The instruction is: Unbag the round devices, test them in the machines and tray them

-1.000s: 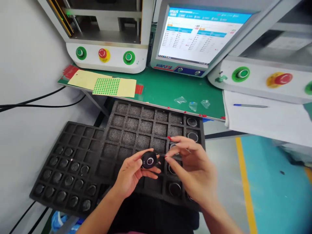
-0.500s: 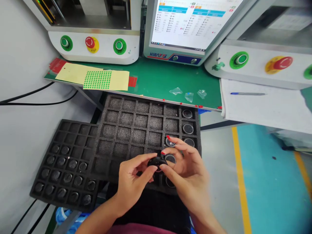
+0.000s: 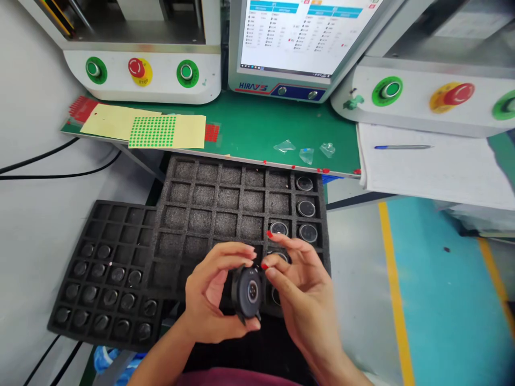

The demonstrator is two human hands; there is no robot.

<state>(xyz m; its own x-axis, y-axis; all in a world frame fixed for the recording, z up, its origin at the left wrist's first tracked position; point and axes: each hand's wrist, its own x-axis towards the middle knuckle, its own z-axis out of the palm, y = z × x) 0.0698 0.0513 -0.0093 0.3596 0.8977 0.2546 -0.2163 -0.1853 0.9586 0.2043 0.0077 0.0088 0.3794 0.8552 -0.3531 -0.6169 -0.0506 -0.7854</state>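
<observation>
My left hand (image 3: 211, 300) grips a black round watch case (image 3: 246, 295) by its edge, thumb below and fingers above. The back of the case, with a round sensor window, faces right toward my other hand. Just beside it, my right hand (image 3: 308, 289) has the thumb and middle fingertip pinched together; whatever lies between them, if anything, is too small to make out. Its index finger reaches forward over the dark foam tray (image 3: 225, 224). Several round watch cases, among them one watch case (image 3: 308, 233), sit in the tray's right-hand compartments.
A smaller foam tray (image 3: 120, 214) with several round pieces lies at left. Beyond is a green bench (image 3: 241, 128) bearing sticker sheets (image 3: 153, 131), plastic film scraps (image 3: 306, 155), papers (image 3: 434, 171) and a pen (image 3: 404, 147). Behind stand a monitor (image 3: 281, 91) and button-panel machines (image 3: 161, 91).
The watch case has turned from nearly edge-on to showing its back and moved slightly left and down. My right fingers have come off it; my left hand now holds it alone.
</observation>
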